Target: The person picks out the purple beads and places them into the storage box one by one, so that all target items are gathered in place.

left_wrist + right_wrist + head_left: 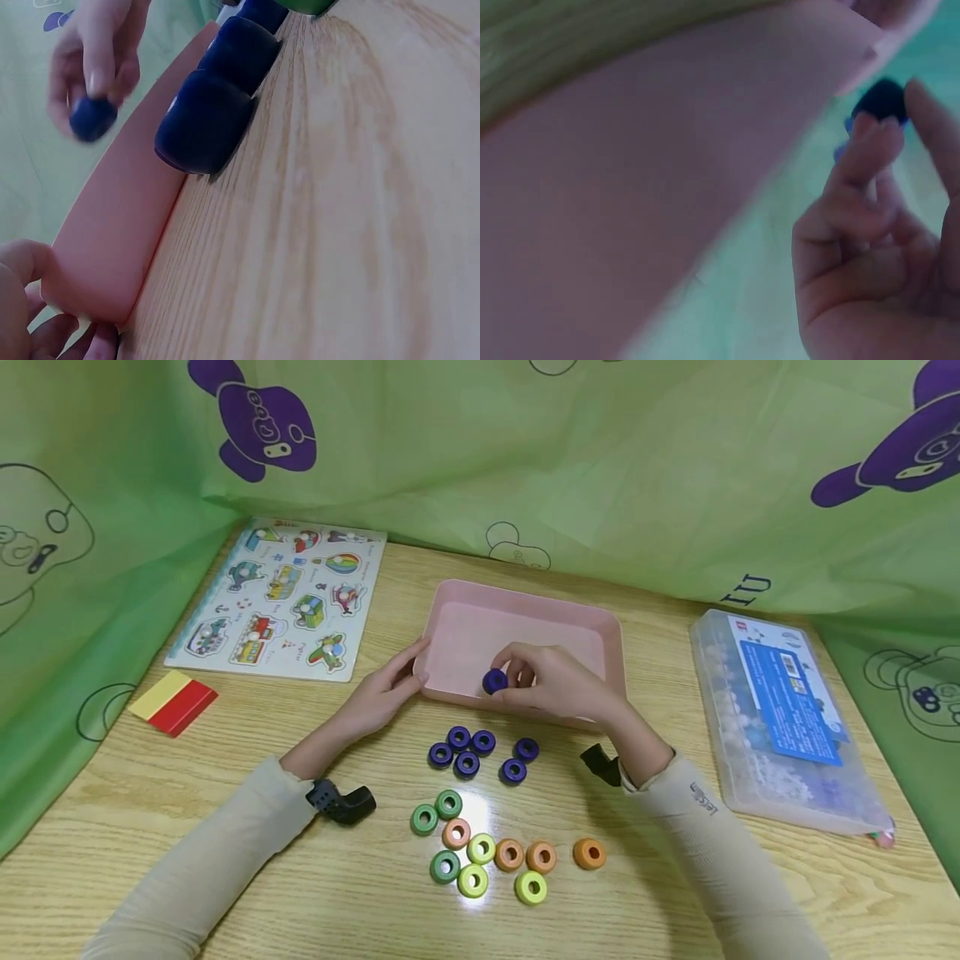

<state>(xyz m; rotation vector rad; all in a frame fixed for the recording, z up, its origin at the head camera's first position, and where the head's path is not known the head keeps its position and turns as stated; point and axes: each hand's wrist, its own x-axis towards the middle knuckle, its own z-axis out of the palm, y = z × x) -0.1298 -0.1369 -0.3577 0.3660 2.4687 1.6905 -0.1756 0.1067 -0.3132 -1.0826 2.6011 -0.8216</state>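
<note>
Between thumb and fingers, my right hand (557,681) pinches a dark blue ring bead (495,681) above the front part of a pink tray (525,597). The same bead (881,101) shows at the fingertips in the right wrist view. My left hand (378,697) grips the tray's front left corner, thumb at the rim and fingers against the outer wall (112,247). Just in front of the tray lie several dark blue ring beads (467,765) in two groups. Nearer to me are several green (423,819), yellow (532,887) and orange (588,853) ring beads.
A picture puzzle board (277,602) lies at the back left, with a yellow and red card (174,702) before it. On the right stands a clear plastic case (787,718) with a blue label. A green printed cloth (450,460) hangs behind the wooden table (300,868).
</note>
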